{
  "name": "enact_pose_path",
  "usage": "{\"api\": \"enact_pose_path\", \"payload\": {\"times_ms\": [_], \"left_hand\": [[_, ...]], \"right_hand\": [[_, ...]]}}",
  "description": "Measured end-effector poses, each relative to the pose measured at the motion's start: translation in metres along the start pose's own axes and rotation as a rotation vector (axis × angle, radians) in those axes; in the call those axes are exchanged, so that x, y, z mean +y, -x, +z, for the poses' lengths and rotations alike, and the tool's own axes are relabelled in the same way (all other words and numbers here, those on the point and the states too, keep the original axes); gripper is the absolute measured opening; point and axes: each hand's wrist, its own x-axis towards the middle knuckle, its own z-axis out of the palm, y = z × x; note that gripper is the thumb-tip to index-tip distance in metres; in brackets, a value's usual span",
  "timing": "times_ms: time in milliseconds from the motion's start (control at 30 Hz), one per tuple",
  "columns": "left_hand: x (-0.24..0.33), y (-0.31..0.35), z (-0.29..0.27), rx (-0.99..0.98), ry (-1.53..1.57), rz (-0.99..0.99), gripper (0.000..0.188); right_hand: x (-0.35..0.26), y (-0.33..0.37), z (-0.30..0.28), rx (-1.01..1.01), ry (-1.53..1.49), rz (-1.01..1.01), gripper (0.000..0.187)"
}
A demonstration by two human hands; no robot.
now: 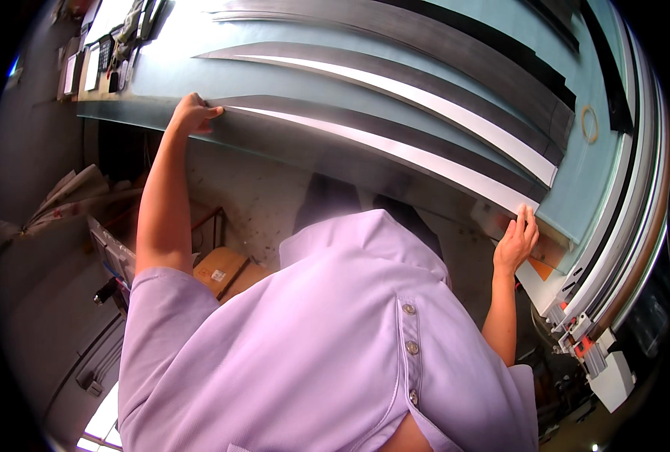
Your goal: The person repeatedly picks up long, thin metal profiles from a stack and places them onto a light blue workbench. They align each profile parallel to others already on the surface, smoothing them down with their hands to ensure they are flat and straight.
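Right fingers: right hand (pixel 517 239) has its fingers extended, close together, tips at the right end of a long, tapering white strip (pixel 433 161); thumb mostly hidden, cannot tell if it pinches.
Left fingers: left hand (pixel 197 114) curled at the table's near edge, thumb toward the strip's narrow left tip; cannot tell if anything is pinched.
Near strip: lies along the near edge of a smooth, pale blue-green tabletop (pixel 290 83), a dark grey band along its far side.
Handling: looks thin and light, likely bendy over that length; could slide on the smooth top, could crease at the tip. Best held at both ends, flat, with the narrow end gently.
Farther: a second tapering white strip (pixel 440 110), also banded; beyond it, a broad dark grey curved piece (pixel 455 60).
Right side: thin tan ring (pixel 584 124); metal rails (pixel 613 203) past it.
Count: two hands, two white strips, two bands, one ring; black pieces at the far side overlap, number unclear.
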Motion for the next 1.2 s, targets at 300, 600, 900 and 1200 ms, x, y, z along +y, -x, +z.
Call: {"api": "enact_pose_path", "payload": {"times_ms": [300, 600, 900, 1200], "left_hand": [[0.005, 0.016, 0.013, 0.013, -0.180, 0.019, 0.081], [-0.008, 0.002, 0.015, 0.154, -0.138, 0.092, 0.053], [0.111, 0.135, 0.162, 0.397, -0.226, 1.163, 0.047], [0.136, 0.140, 0.183, 0.239, -0.111, 1.265, 0.018]], "right_hand": [[0.003, 0.001, 0.001, 0.008, -0.023, 0.009, 0.042], [0.012, 0.000, 0.004, 0.047, -0.002, -0.010, 0.040], [-0.080, -0.088, -0.019, -0.144, -0.375, -0.241, 0.067], [-0.086, -0.099, -0.017, -0.125, -0.417, -0.081, 0.019]]}}
